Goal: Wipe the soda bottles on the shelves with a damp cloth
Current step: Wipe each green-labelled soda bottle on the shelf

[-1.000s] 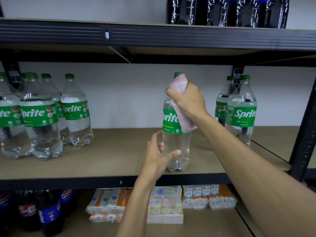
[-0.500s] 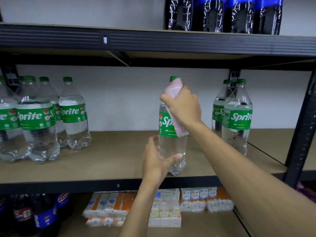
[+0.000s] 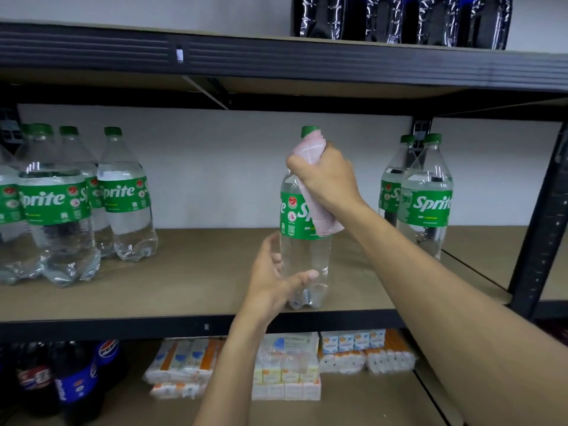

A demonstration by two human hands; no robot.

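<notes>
A clear Sprite bottle [image 3: 304, 253] with a green cap stands near the front edge of the middle shelf [image 3: 190, 281]. My right hand [image 3: 325, 179] grips a pink cloth [image 3: 309, 149] wrapped round the bottle's neck and shoulder, and the cloth's tail hangs over the label. My left hand [image 3: 273, 281] cups the lower body of the same bottle, thumb across the front and fingers behind. Several more Sprite bottles [image 3: 61, 204] stand at the left of the shelf. A pair of Sprite bottles [image 3: 425, 198] stands at the right.
Dark soda bottles [image 3: 399, 20] line the top shelf. Below, Pepsi bottles [image 3: 73, 379] stand at the left and tissue packs [image 3: 285, 364] lie in the middle. A black shelf post [image 3: 541, 216] rises at the right.
My left hand closed in from beside the bottle and took hold of its lower body. The bottle has turned, showing more of the label's left side. My right hand stays at the neck.
</notes>
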